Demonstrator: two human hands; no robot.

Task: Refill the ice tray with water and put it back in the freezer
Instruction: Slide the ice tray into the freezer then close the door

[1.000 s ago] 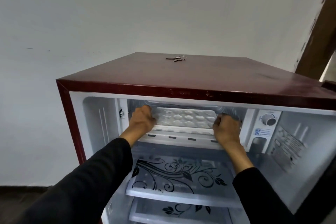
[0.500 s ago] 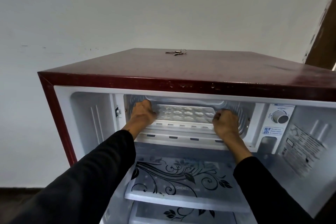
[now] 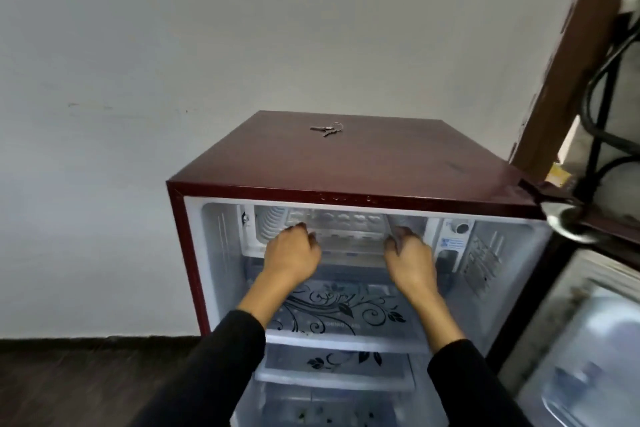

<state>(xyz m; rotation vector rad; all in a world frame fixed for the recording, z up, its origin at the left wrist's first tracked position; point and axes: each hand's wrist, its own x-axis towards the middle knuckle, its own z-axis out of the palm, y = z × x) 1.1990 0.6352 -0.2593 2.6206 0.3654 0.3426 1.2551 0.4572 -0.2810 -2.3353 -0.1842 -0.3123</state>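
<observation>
The clear ice tray [image 3: 346, 222] lies level inside the freezer compartment [image 3: 266, 229] at the top of the open maroon fridge [image 3: 346, 163]. My left hand [image 3: 292, 255] is at the tray's front left corner with its fingers curled onto the edge. At the front right corner my right hand [image 3: 410, 258] holds it the same way. Both wrists hang in front of the compartment mouth. Whether there is water in the tray cannot be made out.
A bunch of keys [image 3: 327, 129] lies on the fridge top. The thermostat knob [image 3: 460, 228] sits right of the freezer. Below are glass shelves [image 3: 346, 317] with a black floral print. The open fridge door [image 3: 588, 340] stands at the right, beside a brown frame with cables [image 3: 595, 87].
The view has pulled back and risen, so the fridge looks smaller. Both hands have drawn back from inside the freezer to its mouth, and the tray now sits deeper inside.
</observation>
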